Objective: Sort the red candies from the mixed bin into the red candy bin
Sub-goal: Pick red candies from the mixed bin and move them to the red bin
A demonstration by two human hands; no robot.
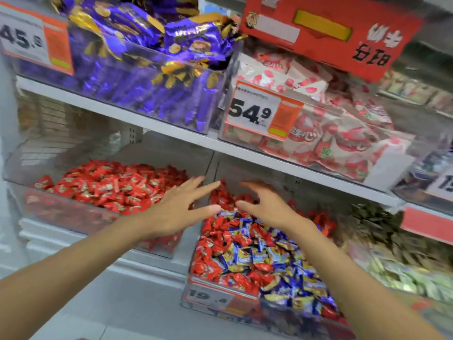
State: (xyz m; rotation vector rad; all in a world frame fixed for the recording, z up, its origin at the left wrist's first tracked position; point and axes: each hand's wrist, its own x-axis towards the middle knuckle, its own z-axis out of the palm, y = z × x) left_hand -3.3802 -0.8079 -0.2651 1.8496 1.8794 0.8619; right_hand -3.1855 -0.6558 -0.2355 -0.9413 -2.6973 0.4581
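A clear mixed bin [220, 296] on the lower shelf holds red candies [215, 241] among blue and yellow ones [255, 257]. To its left stands the red candy bin [17, 179], heaped with red wrappers [110, 185]. My left hand [181, 209] hovers over the gap between the two bins, fingers straight and spread, holding nothing. My right hand [267, 204] hangs above the back of the mixed bin with fingers loosely curved and empty. The two hands nearly meet over the red candies at the bin's rear.
The white shelf edge [186, 133] runs just above both hands. On it sit a bin of purple wrappers [137, 77] and a bin of white-and-red packets [338, 138]. A red sign [326, 33] hangs overhead. Green-wrapped sweets [404, 268] fill a bin on the right.
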